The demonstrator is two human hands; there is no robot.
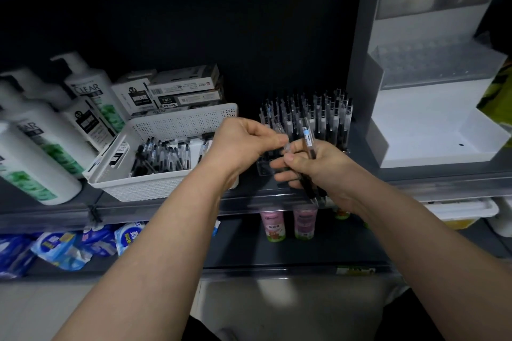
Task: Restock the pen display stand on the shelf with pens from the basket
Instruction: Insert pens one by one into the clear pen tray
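On the dark shelf (166,209), near the middle of its front edge, the clear pen display stand (263,169) holds many upright pens (327,116) in close rows, mostly in its back and right part. Just beside it, to the left, stands the white basket (155,188) with perforated walls, and loose pens (163,156) lie inside it in a heap. Both hands meet in front of the stand, above the front edge of the shelf. The left hand (243,144) has its fingers curled, and its thumb and first finger pinch the top end of one clear pen (280,130). The right hand (321,169) is closed round a bundle of pens (308,141), which stick out above the fingers and also below the palm, tilted a little. The two hands are almost touching; whether the clear pen belongs to the bundle cannot be told. Behind the basket are stacked pen boxes (182,88), and at the left end of the shelf stand white shampoo bottles (86,97). At the right end is a white stepped display unit (424,124) with grey sides. On the shelf below are pink cups (304,223) and blue packs (61,249).
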